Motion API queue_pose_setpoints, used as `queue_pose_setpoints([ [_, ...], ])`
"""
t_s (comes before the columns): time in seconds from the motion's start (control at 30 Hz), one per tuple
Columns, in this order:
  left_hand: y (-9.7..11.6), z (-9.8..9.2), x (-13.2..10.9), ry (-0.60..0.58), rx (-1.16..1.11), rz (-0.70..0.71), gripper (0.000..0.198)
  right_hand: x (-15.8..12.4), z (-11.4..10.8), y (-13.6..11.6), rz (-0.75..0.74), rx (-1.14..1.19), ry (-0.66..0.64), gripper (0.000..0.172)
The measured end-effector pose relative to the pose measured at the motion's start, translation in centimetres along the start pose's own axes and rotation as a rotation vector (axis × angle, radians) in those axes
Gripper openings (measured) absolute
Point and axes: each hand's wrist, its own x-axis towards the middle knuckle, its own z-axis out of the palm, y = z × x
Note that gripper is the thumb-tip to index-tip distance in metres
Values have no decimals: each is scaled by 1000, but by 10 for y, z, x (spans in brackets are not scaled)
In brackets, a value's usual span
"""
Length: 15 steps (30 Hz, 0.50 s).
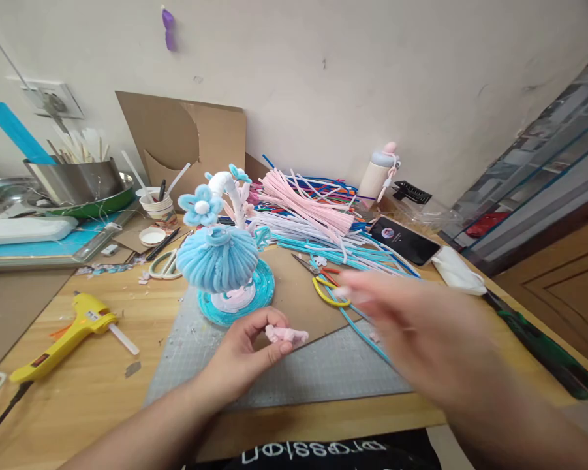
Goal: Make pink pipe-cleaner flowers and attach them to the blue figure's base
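Observation:
My left hand (pixel 254 346) pinches a small, pale pink piece of bent pipe cleaner (pixel 288 335) between thumb and fingers, above the grey cutting mat (pixel 318 378). Smeared by motion, my right hand (pixel 416 326) is to the right of it, near pliers with orange and yellow handles (pixel 330 294). A whitish spot shows at its fingertips, too blurred to name. Just beyond my left hand stands a blue and white pipe-cleaner lamp shape (pixel 219 258) with a pleated blue shade, a blue flower and a round turquoise base.
Bundles of pink, white and blue pipe cleaners (pixel 306 209) lie at the back. On the left are a yellow glue gun (pixel 73 333), scissors (pixel 165 264) and a paper cup (pixel 157 205). A phone (pixel 404 240), a bottle (pixel 378 171) and a white packet (pixel 457 269) occupy the right.

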Motion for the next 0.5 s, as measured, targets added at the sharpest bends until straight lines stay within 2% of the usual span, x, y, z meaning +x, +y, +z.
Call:
queue_pose_setpoints([
  [0.13, 2, -2, -1, 44, 143, 75, 15, -4, 32, 14, -45, 0, -142, 25],
  [0.3, 1, -3, -2, 62, 171, 150, 9, -20, 73, 27, -49, 47, -279, 29],
  [0.5, 0, 1, -3, 53, 68, 127, 7, -27, 80, 33, -96, 116, -305, 30],
])
